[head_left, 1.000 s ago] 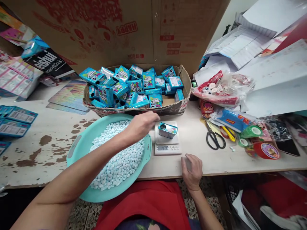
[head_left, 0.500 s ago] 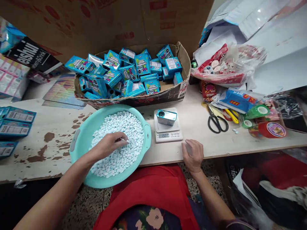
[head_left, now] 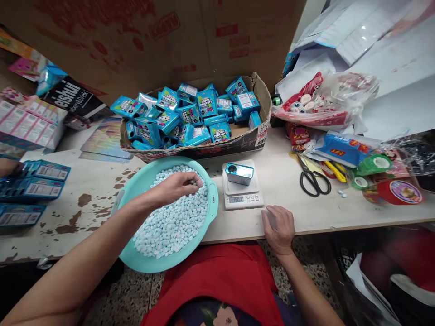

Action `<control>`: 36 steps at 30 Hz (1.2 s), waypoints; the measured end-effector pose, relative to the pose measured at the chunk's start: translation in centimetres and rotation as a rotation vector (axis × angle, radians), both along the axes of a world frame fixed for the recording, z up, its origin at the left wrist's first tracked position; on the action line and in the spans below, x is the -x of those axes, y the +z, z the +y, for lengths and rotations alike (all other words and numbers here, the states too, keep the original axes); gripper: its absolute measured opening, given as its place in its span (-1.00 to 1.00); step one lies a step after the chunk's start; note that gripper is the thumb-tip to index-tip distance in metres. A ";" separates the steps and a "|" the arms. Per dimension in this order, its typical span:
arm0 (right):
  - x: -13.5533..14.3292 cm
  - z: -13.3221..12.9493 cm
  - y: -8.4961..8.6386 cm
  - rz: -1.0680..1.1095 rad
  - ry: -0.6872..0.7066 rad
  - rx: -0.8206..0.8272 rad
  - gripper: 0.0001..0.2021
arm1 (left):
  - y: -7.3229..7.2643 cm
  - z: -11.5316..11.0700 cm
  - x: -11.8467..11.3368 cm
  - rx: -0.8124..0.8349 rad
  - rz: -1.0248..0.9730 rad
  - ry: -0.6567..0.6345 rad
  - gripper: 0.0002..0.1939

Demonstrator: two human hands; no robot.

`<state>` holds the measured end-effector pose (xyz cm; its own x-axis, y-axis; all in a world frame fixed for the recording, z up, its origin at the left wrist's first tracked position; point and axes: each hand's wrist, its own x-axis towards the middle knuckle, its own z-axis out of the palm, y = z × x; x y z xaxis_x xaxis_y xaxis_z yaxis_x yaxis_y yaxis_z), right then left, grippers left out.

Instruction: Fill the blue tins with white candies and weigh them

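Observation:
My left hand (head_left: 180, 186) hovers over the far right part of a turquoise basin (head_left: 127, 246) full of small pale-blue candies (head_left: 170, 231). Its fingers are closed on a few of the candies. To the right of the basin, a small white kitchen scale (head_left: 243, 202) bears a shiny blue-and-silver box (head_left: 239, 174) with a round hole on top. The scale's display looks like 150.1, though its digits are hard to read. My right hand (head_left: 279, 228) rests at the table's front edge, just right of the scale, its fingers loosely bent and holding nothing.
Behind the basin, an open carton (head_left: 204, 151) holds many blue candy boxes (head_left: 207, 102). Black scissors (head_left: 314, 179), a yellow cutter (head_left: 335, 171) and tape rolls (head_left: 374, 165) lie at right. At far left, another person's hand (head_left: 8, 166) touches stacked blue boxes (head_left: 44, 186).
My left hand has lifted and moved right and away from me within the basin, with candies now in its fingers. Another person's hand has appeared at the left edge. The view has shifted slightly.

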<state>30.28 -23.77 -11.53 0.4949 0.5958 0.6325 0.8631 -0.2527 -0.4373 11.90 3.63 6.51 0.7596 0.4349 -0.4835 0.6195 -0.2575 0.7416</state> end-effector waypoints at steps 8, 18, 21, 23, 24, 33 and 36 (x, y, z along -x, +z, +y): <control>0.0 0.1 -0.1 -0.005 0.008 -0.010 -0.76 | 0.4 -1.1 -10.0 -0.618 -0.132 -0.433 -0.77; 0.0 0.0 0.2 -0.005 0.016 0.010 -0.73 | 0.8 -1.1 -10.6 -0.670 -0.194 -0.407 -0.75; 0.0 0.0 0.1 -0.002 0.010 0.009 -0.74 | 1.2 -1.0 -9.6 -0.651 -0.294 -0.338 -0.78; 0.0 0.0 0.1 0.000 0.001 0.008 -0.75 | 1.2 -0.9 -8.1 -0.646 -0.343 -0.286 -0.78; 0.0 0.0 0.1 0.001 -0.004 0.011 -0.76 | 1.0 -0.8 -7.1 -0.645 -0.341 -0.262 -0.79; 0.0 0.0 0.4 0.009 -0.013 0.046 -0.81 | -1.3 -0.5 4.1 -0.591 0.029 -0.094 -0.68; -0.1 0.0 0.2 0.006 -0.012 0.044 -0.81 | -2.3 -1.9 7.2 -0.578 0.105 -0.051 -0.67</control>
<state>30.41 -23.74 -11.28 0.5060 0.6169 0.6029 0.8572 -0.2816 -0.4312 4.70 1.75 4.18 0.7472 0.6147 -0.2525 0.6583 -0.6329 0.4075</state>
